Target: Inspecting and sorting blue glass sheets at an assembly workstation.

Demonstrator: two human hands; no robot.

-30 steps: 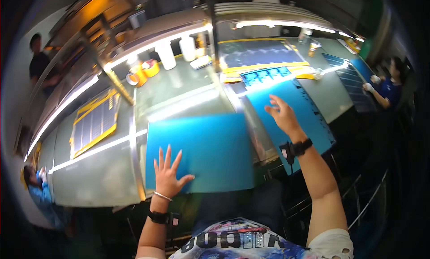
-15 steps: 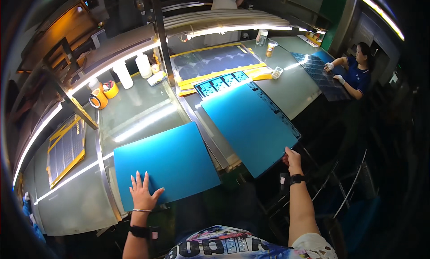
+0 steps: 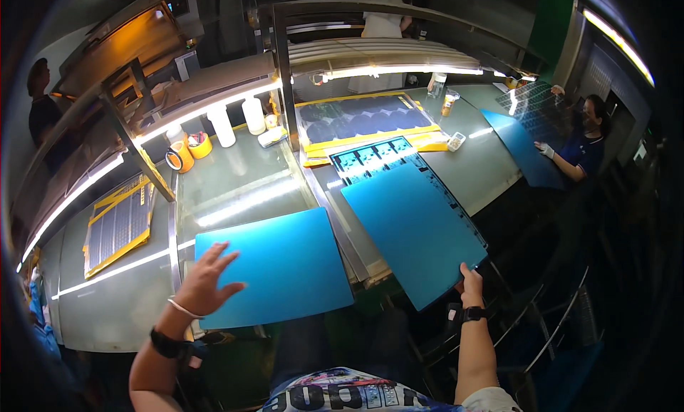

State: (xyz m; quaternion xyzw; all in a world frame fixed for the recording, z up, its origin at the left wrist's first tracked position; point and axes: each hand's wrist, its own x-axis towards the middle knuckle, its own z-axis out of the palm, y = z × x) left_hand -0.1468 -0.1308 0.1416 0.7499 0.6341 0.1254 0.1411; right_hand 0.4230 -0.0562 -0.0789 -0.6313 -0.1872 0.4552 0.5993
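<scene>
A flat blue sheet (image 3: 288,269) lies on the bench in front of me. My left hand (image 3: 208,280) is over its left edge, fingers apart and holding nothing; whether it touches the sheet I cannot tell. To the right, a second blue sheet (image 3: 417,234) lies askew over a sheet with a dark printed pattern (image 3: 374,157), whose far end and right edge show. My right hand (image 3: 470,287) grips the near right corner of this second sheet, thumb on top and fingers hidden beneath. That corner reaches past the bench's front edge.
Yellow-taped dark panels (image 3: 370,120) lie behind the sheets, and another taped panel (image 3: 121,227) at the left. White bottles (image 3: 221,125) and orange tape rolls (image 3: 178,155) stand under the lamp frame. A co-worker (image 3: 581,148) at the right handles a dark sheet (image 3: 531,105) over a blue one.
My left hand has come off the near part of the left sheet and moved left. My right hand keeps its grip. The co-worker has raised the dark sheet, baring a blue one.
</scene>
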